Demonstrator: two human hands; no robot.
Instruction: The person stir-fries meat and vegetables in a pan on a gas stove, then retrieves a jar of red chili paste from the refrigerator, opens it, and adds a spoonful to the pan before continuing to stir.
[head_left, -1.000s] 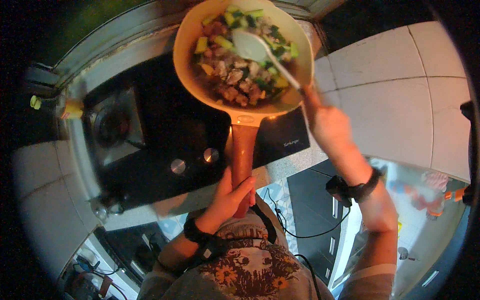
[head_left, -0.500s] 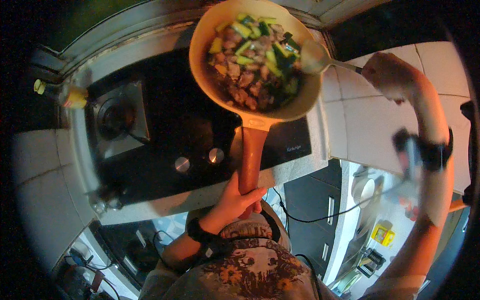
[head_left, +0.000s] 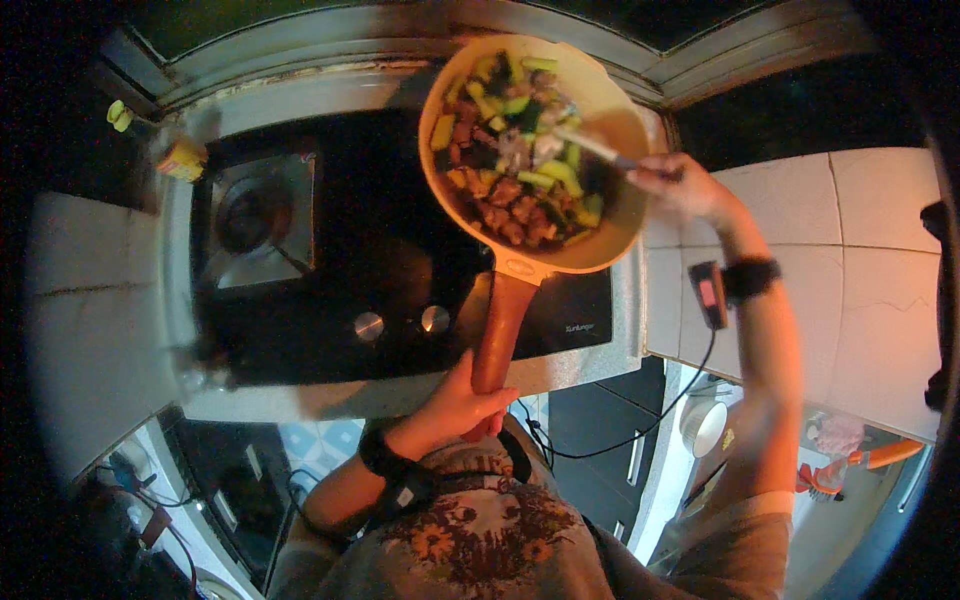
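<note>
Head view, looking down on a cooktop: the cream frying pan [head_left: 602, 92] is over the right part of the black glass cooktop [head_left: 385, 220], its brown handle [head_left: 505, 330] directed toward the person. The left hand [head_left: 465, 407] is closed around the lower end of this handle, the thumb across it. The right hand [head_left: 688, 188], slightly blurred, has its fingers closed on the dark grip of a pale-handled spoon [head_left: 597, 150]; the spoon's bowl is blurred and partly lost among the chopped green vegetable and browned meat pieces [head_left: 515, 165] in the pan. The area beneath the pan is concealed, so whether the pan rests on a burner or is held above it cannot be told. At left lie an uncovered burner [head_left: 250, 215] and, on the pale tabletop [head_left: 570, 372] surround, a small yellow-labelled jar [head_left: 183, 160], its print too small to make out. Light lettering marks the cooktop's front right corner, near two metal control knobs [head_left: 435, 319]. The shirt [head_left: 480, 540] carries a flowered print below a line of shadowed lettering, and is cut off by the lower edge, as are both upper arms. Dark vignetting obscures the corners.
</note>
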